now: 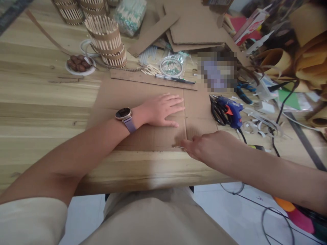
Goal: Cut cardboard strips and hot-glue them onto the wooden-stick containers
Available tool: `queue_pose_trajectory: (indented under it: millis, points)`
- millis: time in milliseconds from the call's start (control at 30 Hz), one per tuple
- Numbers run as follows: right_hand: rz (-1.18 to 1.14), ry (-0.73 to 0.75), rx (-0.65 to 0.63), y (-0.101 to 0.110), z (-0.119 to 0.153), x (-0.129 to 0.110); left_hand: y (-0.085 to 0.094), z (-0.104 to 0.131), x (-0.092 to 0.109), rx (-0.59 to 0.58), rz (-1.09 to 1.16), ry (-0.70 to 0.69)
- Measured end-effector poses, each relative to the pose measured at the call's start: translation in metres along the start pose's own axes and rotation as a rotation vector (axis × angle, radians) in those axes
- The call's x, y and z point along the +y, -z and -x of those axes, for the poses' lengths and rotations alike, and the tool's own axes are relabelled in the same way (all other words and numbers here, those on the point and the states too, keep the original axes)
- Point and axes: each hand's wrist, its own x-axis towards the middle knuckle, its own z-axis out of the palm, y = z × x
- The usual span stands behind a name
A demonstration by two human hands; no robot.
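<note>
A flat sheet of brown cardboard (143, 137) lies on the wooden table in front of me, with a crease running across it. My left hand (165, 109), with a watch (123, 114) on the wrist, rests flat on the sheet, fingers spread. Close to the sheet's near edge, my right hand (204, 146) is closed in a pinch, its fingertips down by the cardboard. What is between those fingertips, if anything, is too small to make out. A pen (175, 79) lies on a narrow cardboard strip (133, 77) beyond my left hand.
A blue hot glue gun (230, 110) and pliers (245, 92) lie right of the sheet. Behind stand a stick-and-cardboard cylinder (108, 41), a bowl of brown nuts (80, 64), a tape roll (171, 67) and stacked cardboard (194, 25). The table's near edge (158, 185) is close to my body.
</note>
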Motion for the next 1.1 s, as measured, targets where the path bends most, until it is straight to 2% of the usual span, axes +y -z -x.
queue_pose_trajectory:
  millis: [367,433,533,633,833,1100]
  points:
    - [-0.005,-0.060,-0.075,-0.007,0.008,0.011,-0.001,-0.001,-0.001,-0.007,0.004,0.010]
    - [-0.028,-0.049,-0.060,-0.008,0.012,0.020,-0.002,-0.001,-0.001,0.003,0.006,0.008]
    - [-0.102,0.014,0.049,-0.007,0.015,0.030,-0.002,-0.002,-0.001,0.017,0.007,0.003]
    - [-0.158,0.087,0.163,-0.002,0.008,0.022,-0.003,-0.002,-0.001,0.025,0.012,0.001]
    - [-0.144,0.109,0.221,-0.002,-0.019,-0.008,-0.003,-0.003,0.000,0.023,0.028,0.002]
    - [-0.113,0.147,0.207,0.001,-0.021,-0.008,-0.003,-0.003,-0.002,0.023,0.028,0.000]
